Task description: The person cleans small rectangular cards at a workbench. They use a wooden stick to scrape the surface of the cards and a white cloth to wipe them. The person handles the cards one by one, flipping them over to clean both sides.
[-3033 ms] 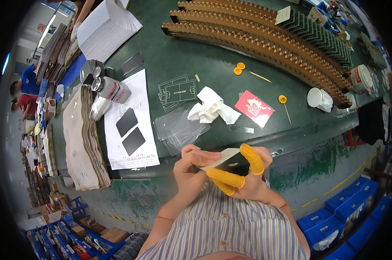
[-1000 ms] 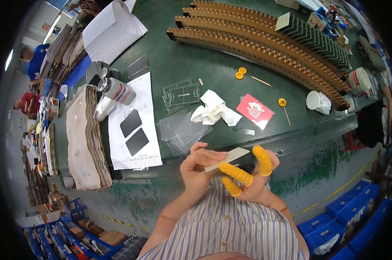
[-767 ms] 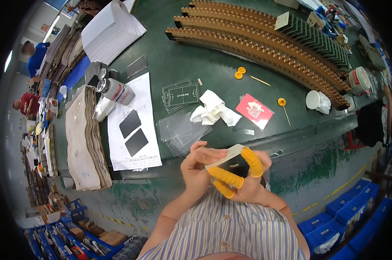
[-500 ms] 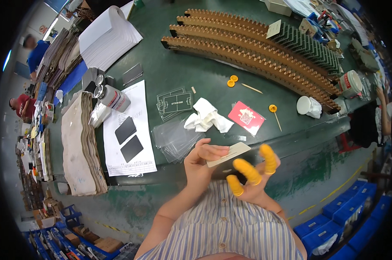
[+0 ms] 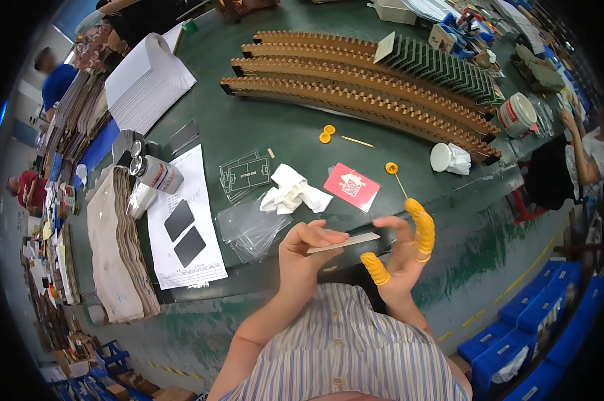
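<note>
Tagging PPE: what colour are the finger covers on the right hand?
Yellow-orange finger cots on the right hand, clearest in the head view.

the thin pale flat card [image 5: 342, 242] shows edge-on, its faces unreadable; at nine o'clock, the tan stacked sheets [image 5: 118, 250] blur toward the rim.

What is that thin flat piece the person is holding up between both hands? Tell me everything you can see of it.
The thin flat card is a pale, stiff-looking sheet seen nearly edge-on, so its face is hidden. It lies almost level, above the green table's edge. The left hand pinches its left end between fingertips and thumb. The right hand, wearing yellow finger cots, is spread open at its right end; whether it touches is unclear.
</note>
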A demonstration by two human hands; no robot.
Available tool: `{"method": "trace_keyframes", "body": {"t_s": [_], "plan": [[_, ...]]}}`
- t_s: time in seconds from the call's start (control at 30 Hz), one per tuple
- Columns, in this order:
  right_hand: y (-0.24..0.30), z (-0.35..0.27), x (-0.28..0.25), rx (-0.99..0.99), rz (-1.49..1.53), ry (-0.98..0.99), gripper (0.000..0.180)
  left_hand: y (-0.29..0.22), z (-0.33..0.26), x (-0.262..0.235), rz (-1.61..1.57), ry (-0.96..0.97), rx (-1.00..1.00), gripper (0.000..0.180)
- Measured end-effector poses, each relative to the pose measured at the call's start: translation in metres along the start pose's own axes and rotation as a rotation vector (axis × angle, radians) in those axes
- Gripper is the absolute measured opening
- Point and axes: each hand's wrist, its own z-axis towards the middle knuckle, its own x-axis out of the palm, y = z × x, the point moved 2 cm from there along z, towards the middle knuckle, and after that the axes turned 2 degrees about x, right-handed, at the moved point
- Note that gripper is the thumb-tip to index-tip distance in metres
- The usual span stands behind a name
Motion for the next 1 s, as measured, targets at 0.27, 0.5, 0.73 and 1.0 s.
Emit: {"method": "trace_keyframes", "body": {"t_s": [0.27,0.5,0.73,1.0], "plan": [[0.013,-0.004,-0.002,0.038,0.032,0.031,0.078,0.002,-0.009,0.007,0.015,0.026,-0.033,0.026],[0.023,-0.012,-0.010,0.013,0.062,0.047,0.072,0.014,-0.017,0.007,-0.338,0.095,-0.123,0.031],[0.024,-0.022,-0.018,-0.192,-0.347,0.128,0.048,0.022,-0.028,0.003,-0.499,0.104,-0.124,0.031],[0.041,-0.017,-0.013,-0.179,-0.388,0.152,0.031,0.019,-0.033,0.001,-0.478,0.082,-0.097,0.031]]}}
